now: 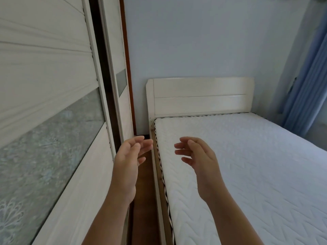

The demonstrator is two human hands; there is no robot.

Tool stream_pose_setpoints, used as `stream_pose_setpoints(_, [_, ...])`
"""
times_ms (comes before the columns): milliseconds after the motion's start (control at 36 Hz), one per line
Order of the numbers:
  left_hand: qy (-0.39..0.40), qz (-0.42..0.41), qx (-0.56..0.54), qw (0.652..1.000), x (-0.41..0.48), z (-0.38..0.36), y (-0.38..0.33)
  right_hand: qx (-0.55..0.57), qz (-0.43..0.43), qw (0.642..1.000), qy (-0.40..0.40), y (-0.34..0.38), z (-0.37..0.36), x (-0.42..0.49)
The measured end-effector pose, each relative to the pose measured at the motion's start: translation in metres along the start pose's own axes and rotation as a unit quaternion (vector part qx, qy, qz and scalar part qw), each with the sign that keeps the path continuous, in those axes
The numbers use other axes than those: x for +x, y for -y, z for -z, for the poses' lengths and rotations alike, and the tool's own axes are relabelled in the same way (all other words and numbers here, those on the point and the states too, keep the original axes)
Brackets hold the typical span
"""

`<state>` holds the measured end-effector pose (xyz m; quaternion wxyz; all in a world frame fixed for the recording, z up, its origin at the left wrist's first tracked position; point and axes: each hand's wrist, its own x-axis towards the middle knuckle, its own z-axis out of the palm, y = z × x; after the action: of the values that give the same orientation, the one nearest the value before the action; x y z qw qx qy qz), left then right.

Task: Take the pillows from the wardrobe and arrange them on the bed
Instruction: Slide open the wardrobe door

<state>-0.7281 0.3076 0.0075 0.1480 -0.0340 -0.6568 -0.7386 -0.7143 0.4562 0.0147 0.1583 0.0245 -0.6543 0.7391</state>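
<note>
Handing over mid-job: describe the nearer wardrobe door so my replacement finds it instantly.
The white wardrobe fills the left side of the view, opposite the bed. Its nearer door is the large panel beside the left hand. Unlike the narrow farther door past the dark gap, it carries a wide band of frosted, flower-patterned glass.

The wardrobe [53, 68] at nine o'clock shows pale grained wood and frosted patterned glass; the bed [247, 165] at three o'clock wears quilted matt cloth.
</note>
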Motion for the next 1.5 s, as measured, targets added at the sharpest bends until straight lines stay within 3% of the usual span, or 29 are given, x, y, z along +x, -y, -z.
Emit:
stream_pose_setpoints(694, [-0.059, -0.021, -0.016, 0.998, 0.07, 0.022, 0.017, 0.009, 0.001, 0.999, 0.033, -0.022, -0.035, 0.071])
stream_pose_setpoints(1222, [-0.103, -0.068, 0.018, 0.992, 0.24, -0.003, 0.042, 0.03, 0.007, 0.998, 0.061, -0.061, -0.077, 0.252])
stream_pose_setpoints(1500, [-0.102, -0.046, 0.021, 0.994, 0.276, 0.009, 0.056, 0.028, -0.005, 0.997, 0.068, -0.072, -0.103, 0.285])
